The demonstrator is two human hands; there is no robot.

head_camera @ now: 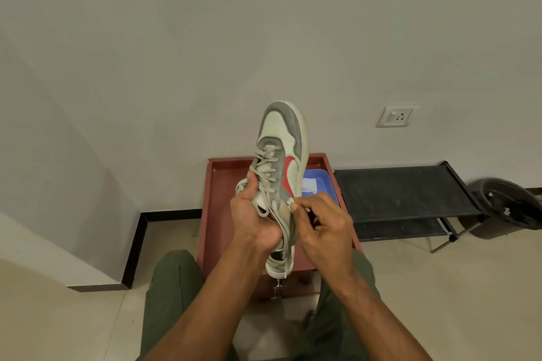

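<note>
Above red tray [213, 184], sneaker [281, 132] between left hand [254, 221] and right hand [325, 223]

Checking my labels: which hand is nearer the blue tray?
Right. The right hand, pinching a white scrap, is just short of the blue tray; the left hand grips the sneaker farther left.

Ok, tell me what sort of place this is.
Likely a plain room in a home: a bare wall with a socket, a pale floor, and a low black rack by the wall.
</note>
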